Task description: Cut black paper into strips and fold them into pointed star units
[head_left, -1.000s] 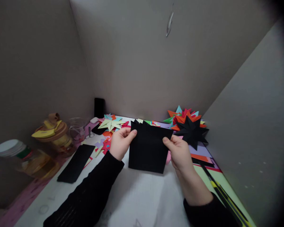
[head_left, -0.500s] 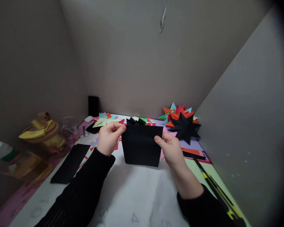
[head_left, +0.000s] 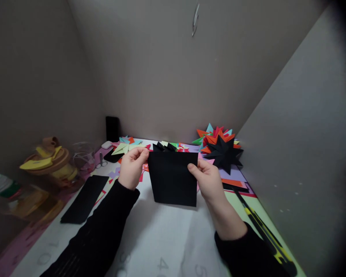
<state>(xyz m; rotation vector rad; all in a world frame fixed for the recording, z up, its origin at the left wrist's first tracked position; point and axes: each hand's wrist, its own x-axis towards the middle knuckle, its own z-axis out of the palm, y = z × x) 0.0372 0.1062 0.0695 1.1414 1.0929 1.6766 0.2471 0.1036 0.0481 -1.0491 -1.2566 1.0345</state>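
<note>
A black paper sheet [head_left: 174, 179] is held upright over the white table surface [head_left: 150, 234]. My left hand [head_left: 132, 167] pinches its upper left corner between thumb and fingers. At the right edge, near the top, my right hand [head_left: 207, 179] grips the same sheet, thumb in front and fingers partly hidden behind. Pointed black folded pieces [head_left: 164, 147] show just beyond the sheet's top edge. To the left lies a stack of black paper strips [head_left: 85, 200].
Folded paper stars [head_left: 223, 150] stand at the back right, above coloured sheets [head_left: 233, 175]. Yellow-and-black tools [head_left: 268, 234] lie along the right edge. On the left are a lidded brown container [head_left: 50, 161], a clear cup [head_left: 84, 157], small scissors [head_left: 101, 161] and an upright black phone-like object [head_left: 112, 129].
The sheet's lower edge is slightly nearer and the sheet looks a little wider. My left hand has shifted slightly left with its corner. The whole view has moved slightly.
</note>
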